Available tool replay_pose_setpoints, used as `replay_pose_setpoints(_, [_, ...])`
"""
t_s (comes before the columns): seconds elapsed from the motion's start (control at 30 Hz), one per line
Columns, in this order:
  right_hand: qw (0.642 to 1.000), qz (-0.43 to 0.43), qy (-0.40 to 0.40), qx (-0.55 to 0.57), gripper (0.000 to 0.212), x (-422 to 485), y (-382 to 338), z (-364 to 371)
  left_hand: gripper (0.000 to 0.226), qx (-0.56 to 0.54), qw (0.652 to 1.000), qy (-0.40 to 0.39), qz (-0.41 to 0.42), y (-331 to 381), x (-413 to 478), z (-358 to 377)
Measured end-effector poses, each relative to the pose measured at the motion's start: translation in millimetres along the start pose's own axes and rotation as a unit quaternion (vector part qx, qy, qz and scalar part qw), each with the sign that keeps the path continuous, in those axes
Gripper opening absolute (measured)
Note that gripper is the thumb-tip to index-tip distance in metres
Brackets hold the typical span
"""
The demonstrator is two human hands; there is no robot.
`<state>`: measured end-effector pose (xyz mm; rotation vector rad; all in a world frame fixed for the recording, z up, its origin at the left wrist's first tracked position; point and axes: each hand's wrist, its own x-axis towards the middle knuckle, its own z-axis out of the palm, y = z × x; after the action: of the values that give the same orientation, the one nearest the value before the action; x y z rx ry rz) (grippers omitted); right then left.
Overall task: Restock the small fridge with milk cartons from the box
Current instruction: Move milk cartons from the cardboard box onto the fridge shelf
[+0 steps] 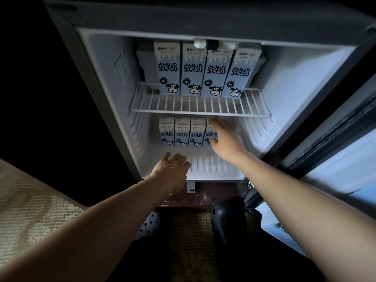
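Inside the small fridge (295,88), on its lower floor, we have our right hand (223,137) against the rightmost carton (211,132) of the lower row (182,132). The fingers are spread along its right side and the thumb lies over its front face, so the hand cups the carton loosely. We judge this is a nudge to square it up against its three neighbours, but whether we truly grip it we cannot tell. Our left hand (173,169) hovers over the near edge of the fridge floor, palm down, fingers relaxed and slightly parted, holding nothing.

The placement makes sense to us: both rows stand upright with labels facing out, pushed to the far wall and packed side by side. That leaves the near part of each level free for a second rank. The upper row (203,70) of four taller-looking cartons sits on the wire shelf (195,107), the rightmost one tilted a little.

Around us, the wire shelf overhangs the lower row closely, so any carton going in below must pass under its near rail. The open door (341,151) stands at the right, just beside our right forearm. The ribbed floor (209,164) in front of the lower row lies bare. The box of cartons is not in view. Dark shoes (227,218) and a woven carpet (30,202) show near us.
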<state>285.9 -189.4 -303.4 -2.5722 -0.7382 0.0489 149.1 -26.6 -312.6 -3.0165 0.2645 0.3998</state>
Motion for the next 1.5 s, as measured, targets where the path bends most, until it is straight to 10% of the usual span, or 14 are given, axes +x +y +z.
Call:
replay_pose_setpoints(0.8, [0.962,-0.195,-0.153,-0.117,0.062,-184.1,-158.5,-134.0,0.052,0.046,0.997,0.052,0.032,-3.5,-236.2,-142.6])
replay_pose_setpoints(1.23, [0.928,-0.342,-0.135,-0.057,0.057,-223.9,-347.9,-158.2,0.050,-0.020,0.964,0.224,-0.141,-72.2,-456.0,-146.1])
replay_pose_setpoints(1.5, [0.885,-0.428,-0.180,-0.039,0.060,-239.2,-477.6,-114.4,0.053,-0.022,0.939,0.188,-0.289,-95.1,-588.5,-103.7])
